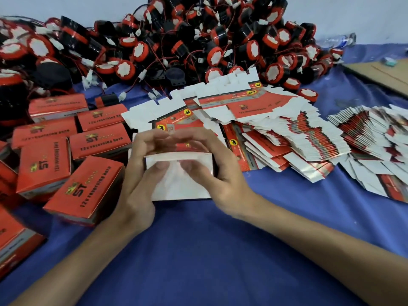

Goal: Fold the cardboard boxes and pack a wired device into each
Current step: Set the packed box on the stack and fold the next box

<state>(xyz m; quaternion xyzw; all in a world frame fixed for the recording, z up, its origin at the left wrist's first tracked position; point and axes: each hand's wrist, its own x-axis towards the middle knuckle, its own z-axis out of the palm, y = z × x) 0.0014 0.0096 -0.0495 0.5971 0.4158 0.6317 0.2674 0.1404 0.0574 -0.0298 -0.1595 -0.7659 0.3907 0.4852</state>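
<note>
A partly folded cardboard box (178,186), white inside and red outside, is in the middle of the blue table. My left hand (136,184) grips its left side, thumb pressing on the white flap. My right hand (218,180) grips its right side, thumb also on the flap, fingers curled over the far top edge. A big heap of black and red wired devices (167,38) with white plugs lies at the back. Flat unfolded boxes (254,120) are fanned out behind and to the right of my hands.
Several closed red boxes (86,188) lie at the left. More flat boxes (373,140) spread at the far right. A brown cardboard sheet (384,74) and a plastic bottle (337,40) sit at the back right. Blue cloth (209,250) covers the table.
</note>
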